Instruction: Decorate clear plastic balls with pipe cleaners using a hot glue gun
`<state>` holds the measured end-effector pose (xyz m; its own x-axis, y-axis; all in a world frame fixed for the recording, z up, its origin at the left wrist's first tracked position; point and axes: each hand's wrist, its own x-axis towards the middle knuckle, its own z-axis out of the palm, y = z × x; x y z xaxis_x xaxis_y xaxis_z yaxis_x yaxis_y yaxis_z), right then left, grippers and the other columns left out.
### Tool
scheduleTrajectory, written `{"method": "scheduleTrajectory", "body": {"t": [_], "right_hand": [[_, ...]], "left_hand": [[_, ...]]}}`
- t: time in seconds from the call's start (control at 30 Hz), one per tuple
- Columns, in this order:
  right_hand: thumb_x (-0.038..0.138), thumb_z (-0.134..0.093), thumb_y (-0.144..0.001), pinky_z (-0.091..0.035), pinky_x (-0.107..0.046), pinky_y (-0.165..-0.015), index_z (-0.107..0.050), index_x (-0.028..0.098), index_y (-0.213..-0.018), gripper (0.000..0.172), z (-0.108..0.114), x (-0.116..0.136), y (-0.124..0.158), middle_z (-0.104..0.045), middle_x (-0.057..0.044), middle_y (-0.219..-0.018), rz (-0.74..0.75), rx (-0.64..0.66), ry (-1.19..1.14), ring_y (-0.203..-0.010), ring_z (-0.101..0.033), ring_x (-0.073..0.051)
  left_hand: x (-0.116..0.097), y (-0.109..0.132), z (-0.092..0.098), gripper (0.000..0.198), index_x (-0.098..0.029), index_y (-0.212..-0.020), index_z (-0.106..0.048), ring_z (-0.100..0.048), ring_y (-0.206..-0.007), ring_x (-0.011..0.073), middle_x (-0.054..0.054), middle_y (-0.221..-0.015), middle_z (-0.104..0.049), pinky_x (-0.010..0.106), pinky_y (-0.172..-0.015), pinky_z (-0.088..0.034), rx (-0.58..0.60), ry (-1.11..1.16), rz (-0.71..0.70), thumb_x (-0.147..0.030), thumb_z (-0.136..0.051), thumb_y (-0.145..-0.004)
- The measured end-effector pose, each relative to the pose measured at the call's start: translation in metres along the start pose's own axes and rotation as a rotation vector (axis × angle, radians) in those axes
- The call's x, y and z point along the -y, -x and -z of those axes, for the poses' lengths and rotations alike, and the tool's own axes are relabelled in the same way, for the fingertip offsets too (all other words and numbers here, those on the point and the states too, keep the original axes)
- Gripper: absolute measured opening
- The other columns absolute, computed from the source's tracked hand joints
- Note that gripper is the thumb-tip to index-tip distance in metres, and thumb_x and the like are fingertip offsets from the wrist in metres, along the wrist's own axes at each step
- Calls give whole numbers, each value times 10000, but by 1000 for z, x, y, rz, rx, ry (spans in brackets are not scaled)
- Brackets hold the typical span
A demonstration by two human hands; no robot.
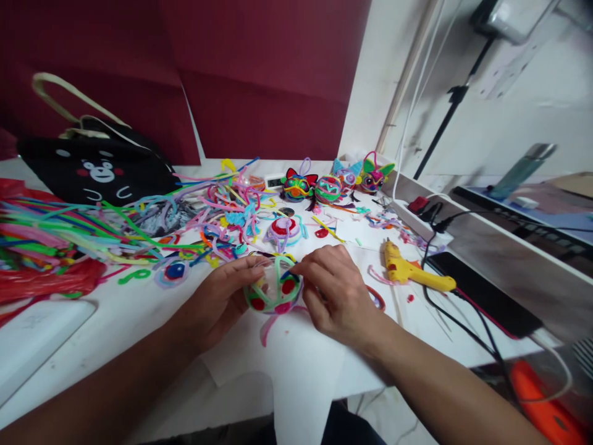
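Observation:
A clear round ball (273,285) with green, red and pink pipe cleaner shapes on it is held above the white table. My left hand (222,300) grips it from the left, thumb and fingers around its side. My right hand (336,293) is closed at the ball's right side, its fingertips pinched at a short blue pipe cleaner (291,274) that lies against the ball. The right hand's lower fingers are curled and partly hidden. Below the ball a pink pipe cleaner strip (267,330) hangs over white paper (301,371).
A yellow hot glue gun (412,270) and a black phone (482,293) with cables lie at the right. Several finished pipe cleaner balls (299,186) stand at the back. Loose pipe cleaners (50,238), a white box (39,340) and a black bag (97,167) occupy the left.

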<state>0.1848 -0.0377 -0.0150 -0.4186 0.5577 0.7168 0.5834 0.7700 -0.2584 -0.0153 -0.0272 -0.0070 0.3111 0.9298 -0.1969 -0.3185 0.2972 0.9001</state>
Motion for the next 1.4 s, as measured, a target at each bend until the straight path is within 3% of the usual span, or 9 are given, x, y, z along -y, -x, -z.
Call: {"method": "scheduleTrajectory", "body": {"t": [0.43,0.83,1.1,1.4], "right_hand": [[73,-477,-777,-366,-378,-705,-661,152,-955,268,-2,-2,2,-627,-71,-858,58,-37,42,-789,-531,-203],[88,-454,-815,-368,-375,-693,-672,136,-950,261,-1,1,1,-640,-86,-843,126,-48,103,-767,-527,-201],[18,-471,-759,-410,-374,-729,-672,111,-951,294,-3,-1,0,-647,-77,-835,18,-94,-159,-800,-580,-197],[43,-490,-820,-462,-354,-749,-689,127,-968,262,-1,-2,-4,-675,-83,-863,-155,-185,-438,-823,-604,-181]], "left_hand": [[-1,-1,0,131,-173,-906,-728,-640,-765,147,31,-865,-707,222,-678,-530,10,8,7,-202,-703,-781],[2,-1,4,113,-169,-905,-729,-647,-767,131,18,-857,-711,210,-681,-544,67,31,-14,-182,-678,-806],[2,-1,7,159,-151,-950,-716,-648,-807,155,47,-916,-711,234,-711,-549,96,20,-24,-194,-670,-804],[2,-2,9,195,-139,-975,-700,-649,-806,170,68,-920,-707,243,-709,-549,122,32,-32,-215,-658,-801]]}}
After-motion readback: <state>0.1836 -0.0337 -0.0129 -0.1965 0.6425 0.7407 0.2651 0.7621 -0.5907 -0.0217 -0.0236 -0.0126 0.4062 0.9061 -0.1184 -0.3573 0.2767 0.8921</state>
